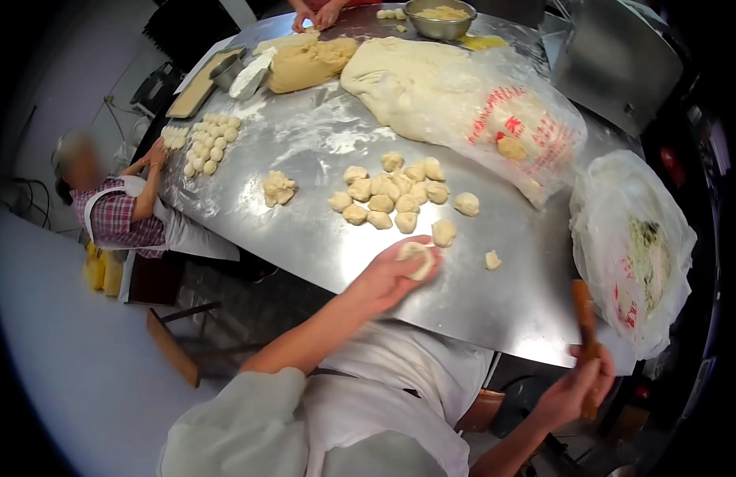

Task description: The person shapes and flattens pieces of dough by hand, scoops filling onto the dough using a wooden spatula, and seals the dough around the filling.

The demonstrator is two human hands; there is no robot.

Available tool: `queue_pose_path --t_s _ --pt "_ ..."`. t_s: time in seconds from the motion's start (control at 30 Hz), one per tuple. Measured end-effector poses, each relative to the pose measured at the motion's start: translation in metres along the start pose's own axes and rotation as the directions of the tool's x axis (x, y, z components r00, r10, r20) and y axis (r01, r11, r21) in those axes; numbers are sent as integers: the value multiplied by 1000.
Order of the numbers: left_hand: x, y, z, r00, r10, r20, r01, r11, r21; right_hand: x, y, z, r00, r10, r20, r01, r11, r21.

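Pale dough (418,258) lies held in the half-curled left hand (393,277); the closed right hand (581,387) grips a wooden stick (584,314) — dough balls (386,188) clustered on the counter (304,230).

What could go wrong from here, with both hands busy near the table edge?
The left hand might knock the nearest dough ball, which sits just beyond its fingers. The flattened dough piece could slip from its hold. The wooden stick in the right hand could snag the clear bag, since its upper end looks close.
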State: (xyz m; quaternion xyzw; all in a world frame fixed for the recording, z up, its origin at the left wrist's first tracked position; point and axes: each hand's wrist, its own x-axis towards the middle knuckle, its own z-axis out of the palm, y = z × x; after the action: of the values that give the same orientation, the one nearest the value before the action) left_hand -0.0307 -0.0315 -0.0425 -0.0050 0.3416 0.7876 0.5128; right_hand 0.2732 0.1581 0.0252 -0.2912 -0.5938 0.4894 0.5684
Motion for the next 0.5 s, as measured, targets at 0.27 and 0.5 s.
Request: queue_pose_path --t_s 0.27,0.5 --pt "-37 113 -104 771 529 -354 -266 773 576 -52 13 110 850 303 431 -305 950 -66" --pt "-37 117 -118 471 793 387 -16 -431 902 -70 -1 131 745 419 519 -394 904 -165"
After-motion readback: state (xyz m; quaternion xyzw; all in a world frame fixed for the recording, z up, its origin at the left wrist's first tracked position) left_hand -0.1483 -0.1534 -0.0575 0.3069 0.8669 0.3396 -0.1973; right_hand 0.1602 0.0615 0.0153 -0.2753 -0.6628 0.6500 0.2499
